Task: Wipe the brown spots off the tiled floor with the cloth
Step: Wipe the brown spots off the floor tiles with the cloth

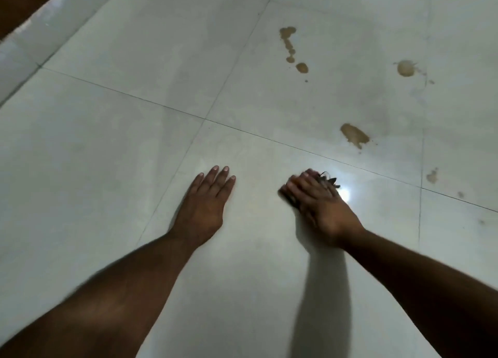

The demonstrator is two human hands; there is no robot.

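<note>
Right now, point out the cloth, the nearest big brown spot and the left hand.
cloth (329, 183): head view, dark frayed edge past the fingers.
nearest big brown spot (354, 135): head view, its middle.
left hand (204, 201): head view, back of the hand.

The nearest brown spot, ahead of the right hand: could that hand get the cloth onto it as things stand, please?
Probably yes. The right hand presses the cloth on the floor, and only bare tile lies between it and the nearest brown spot. Nothing blocks the way.
</note>
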